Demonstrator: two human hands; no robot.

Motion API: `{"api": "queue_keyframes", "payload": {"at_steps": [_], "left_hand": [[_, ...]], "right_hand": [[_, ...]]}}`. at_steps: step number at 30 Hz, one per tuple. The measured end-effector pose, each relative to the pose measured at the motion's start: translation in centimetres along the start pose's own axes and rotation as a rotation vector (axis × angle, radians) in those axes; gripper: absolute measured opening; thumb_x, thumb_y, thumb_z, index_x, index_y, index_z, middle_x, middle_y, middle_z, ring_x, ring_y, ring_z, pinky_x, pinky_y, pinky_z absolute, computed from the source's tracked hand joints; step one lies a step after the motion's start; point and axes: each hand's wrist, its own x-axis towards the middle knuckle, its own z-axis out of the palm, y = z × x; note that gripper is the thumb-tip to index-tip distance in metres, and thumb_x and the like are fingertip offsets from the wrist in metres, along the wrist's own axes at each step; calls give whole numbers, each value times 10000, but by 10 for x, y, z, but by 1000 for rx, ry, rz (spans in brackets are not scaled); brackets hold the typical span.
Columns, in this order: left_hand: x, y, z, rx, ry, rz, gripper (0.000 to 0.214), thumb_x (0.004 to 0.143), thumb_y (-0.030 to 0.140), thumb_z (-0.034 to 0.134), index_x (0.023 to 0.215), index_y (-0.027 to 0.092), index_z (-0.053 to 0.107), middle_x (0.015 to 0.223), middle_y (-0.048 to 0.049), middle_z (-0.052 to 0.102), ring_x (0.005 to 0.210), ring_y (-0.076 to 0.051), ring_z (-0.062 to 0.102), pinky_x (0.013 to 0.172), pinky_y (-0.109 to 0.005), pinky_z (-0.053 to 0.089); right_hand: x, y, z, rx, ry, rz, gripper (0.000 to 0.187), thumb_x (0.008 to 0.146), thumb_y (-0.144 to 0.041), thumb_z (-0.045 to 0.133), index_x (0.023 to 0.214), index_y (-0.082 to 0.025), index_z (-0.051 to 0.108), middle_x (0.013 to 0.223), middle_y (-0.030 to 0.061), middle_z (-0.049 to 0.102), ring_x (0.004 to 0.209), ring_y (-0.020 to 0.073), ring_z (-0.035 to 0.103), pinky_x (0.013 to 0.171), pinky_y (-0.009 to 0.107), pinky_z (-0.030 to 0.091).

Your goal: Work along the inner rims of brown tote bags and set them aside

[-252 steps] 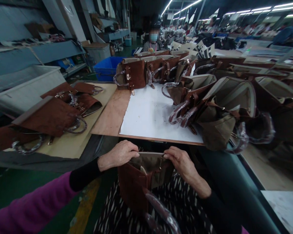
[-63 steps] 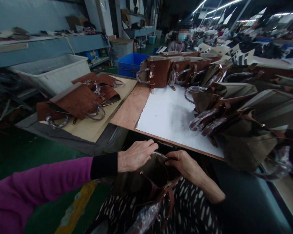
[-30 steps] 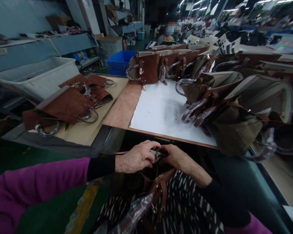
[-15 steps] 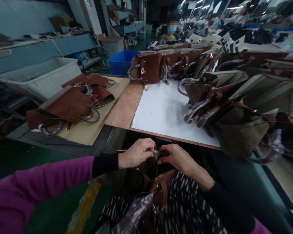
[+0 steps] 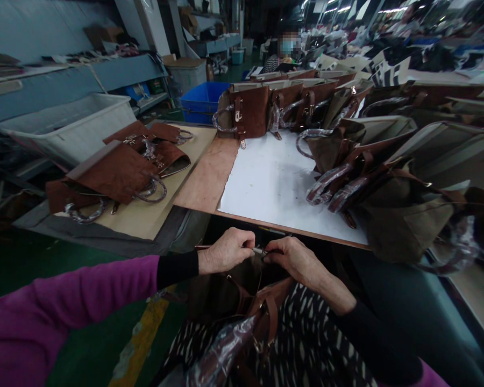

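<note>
A brown leather handbag [image 5: 229, 293] rests on my lap, its plastic-wrapped handle [image 5: 221, 352] hanging toward me. My left hand [image 5: 226, 250] is closed in a pinch on the bag's top edge. My right hand [image 5: 294, 260] faces it, fingers pinched too. Between the two hands shows a small metal piece [image 5: 260, 251] at the bag's opening; what it is I cannot make out. Both hands sit just below the near edge of the work table [image 5: 201, 183].
A white sheet [image 5: 274, 183] covers the table. Several brown handbags [image 5: 246, 110] stand along its far side and crowd the right [image 5: 403, 209]. More bags [image 5: 116, 172] lie on a cardboard-topped stand to the left, beside a white bin [image 5: 64, 126] and a blue crate [image 5: 199, 99]. A masked person [image 5: 284, 51] sits beyond.
My hands have come together from the bag's two rim ends to its middle, and now pinch the small metal piece. The bag has sunk lower on my lap.
</note>
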Motion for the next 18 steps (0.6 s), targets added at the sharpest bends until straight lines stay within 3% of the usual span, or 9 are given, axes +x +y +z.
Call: {"api": "queue_keyframes", "payload": {"at_steps": [4,9,18], "left_hand": [[0,0,0,3,16,-5,80,680,122,488,604,145,484,578,43,476,588,-97,434,552,-197,305],[0,4,0,15,15,-16,89,698,130,502,610,141,507,577,41,491,581,-93,428,544,-194,304],[-2,6,-1,-16,18,-28,82,705,135,528,622,136,532,578,42,497,574,-88,427,528,-186,304]], "right_hand": [[0,0,1,-1,-6,-23,161,746,-235,518,732,-250,678,652,-26,611,691,147,534,604,242,318],[3,-3,0,27,-53,-109,201,714,-234,576,894,-259,661,799,-23,669,768,158,573,645,238,357],[17,0,4,15,-40,-104,120,688,-291,615,762,-264,705,710,-33,655,751,163,565,637,243,348]]}}
